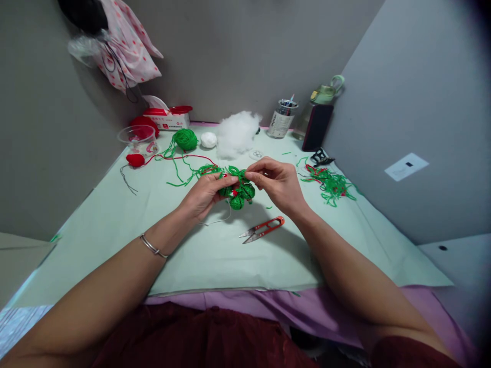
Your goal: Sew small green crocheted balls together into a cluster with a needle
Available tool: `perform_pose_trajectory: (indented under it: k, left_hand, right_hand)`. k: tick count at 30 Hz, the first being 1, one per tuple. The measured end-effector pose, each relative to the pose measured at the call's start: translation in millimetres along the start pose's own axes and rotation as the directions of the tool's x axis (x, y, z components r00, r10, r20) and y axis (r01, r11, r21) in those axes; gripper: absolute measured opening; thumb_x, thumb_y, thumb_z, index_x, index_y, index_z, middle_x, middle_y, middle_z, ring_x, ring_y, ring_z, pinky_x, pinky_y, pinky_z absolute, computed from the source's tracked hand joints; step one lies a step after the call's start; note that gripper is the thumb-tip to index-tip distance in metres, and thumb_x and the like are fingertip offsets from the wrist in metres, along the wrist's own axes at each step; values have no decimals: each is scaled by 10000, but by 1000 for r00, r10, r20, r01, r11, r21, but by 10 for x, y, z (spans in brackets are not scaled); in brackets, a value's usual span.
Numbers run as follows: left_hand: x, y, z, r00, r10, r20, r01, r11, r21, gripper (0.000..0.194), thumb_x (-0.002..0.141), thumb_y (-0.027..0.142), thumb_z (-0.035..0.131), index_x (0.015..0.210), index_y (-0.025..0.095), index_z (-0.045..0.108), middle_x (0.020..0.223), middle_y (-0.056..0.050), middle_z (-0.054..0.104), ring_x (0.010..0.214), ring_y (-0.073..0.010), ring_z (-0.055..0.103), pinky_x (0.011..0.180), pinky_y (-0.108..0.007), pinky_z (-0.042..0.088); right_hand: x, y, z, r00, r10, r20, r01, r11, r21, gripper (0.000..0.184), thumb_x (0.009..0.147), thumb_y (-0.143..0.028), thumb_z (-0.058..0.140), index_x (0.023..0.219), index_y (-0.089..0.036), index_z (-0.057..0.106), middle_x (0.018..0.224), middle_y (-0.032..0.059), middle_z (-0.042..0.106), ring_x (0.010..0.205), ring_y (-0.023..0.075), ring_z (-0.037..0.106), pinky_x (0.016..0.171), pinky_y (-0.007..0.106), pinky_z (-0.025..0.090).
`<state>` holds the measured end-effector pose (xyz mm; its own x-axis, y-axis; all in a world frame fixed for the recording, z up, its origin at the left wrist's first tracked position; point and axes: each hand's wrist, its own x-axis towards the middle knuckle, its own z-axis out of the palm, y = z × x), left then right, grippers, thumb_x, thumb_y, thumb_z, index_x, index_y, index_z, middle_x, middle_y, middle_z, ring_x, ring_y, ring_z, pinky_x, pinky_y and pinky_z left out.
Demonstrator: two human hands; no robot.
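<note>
At the far left of my table [115,225] sits a clear plastic bowl [137,137] with a small red crocheted piece [135,160] just in front of it, and a red-lidded tissue box [168,118] stands behind by the wall. A ball of green yarn [185,139] lies further in, its strand trailing toward me. My left hand [205,195], a bangle [152,247] on its wrist, is closed on the green crocheted bundle [238,190], thumb and fingers pinching its left side above the middle of the table. White stuffing [237,133] is heaped behind it. My right hand [279,183] is narrowed to a pinch on the bundle's top right edge. Red-handled thread snips [263,230] lie on the table just in front of the bundle, near my right wrist. To the right lies a tangle of green yarn scraps [333,185], with a jar of pens [283,118] behind.
</note>
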<state>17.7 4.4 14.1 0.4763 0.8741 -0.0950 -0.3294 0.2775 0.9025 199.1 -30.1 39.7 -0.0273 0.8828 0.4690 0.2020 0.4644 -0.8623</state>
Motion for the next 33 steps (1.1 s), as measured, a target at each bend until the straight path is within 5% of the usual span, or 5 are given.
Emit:
perform_pose_trajectory:
  k: [14, 28, 33]
  left_hand:
    - [-1, 11, 32, 997, -74, -7, 73, 992, -101, 145, 743, 165, 820, 866, 120, 757, 854, -58, 753, 760, -156, 693, 707, -277, 574]
    - [-3, -25, 53, 999, 21, -34, -24, 997, -79, 253, 682, 252, 875, 855, 120, 745, 802, -39, 742, 722, -141, 674, 686, -249, 553]
    - [-18, -18, 24, 998, 68, 18, -69, 993, 98, 209, 727, 296, 848, 828, 154, 732, 750, -16, 713, 661, -135, 629, 636, -257, 489]
  right_hand:
    - [-20, 90, 47, 1000, 5, 0, -5, 1000, -1, 144, 815, -316, 776, 774, -182, 742, 779, 12, 669, 667, 118, 554, 599, 276, 447]
    - [-56, 187, 111, 999, -39, -17, 37, 997, -73, 216, 865, -362, 751, 754, -186, 695, 755, -7, 616, 629, 105, 454, 597, 277, 381]
    - [8, 96, -17, 1000, 4, 0, -4, 990, -138, 302, 907, -495, 686, 972, -205, 736, 1001, 52, 715, 866, 161, 617, 756, 298, 494]
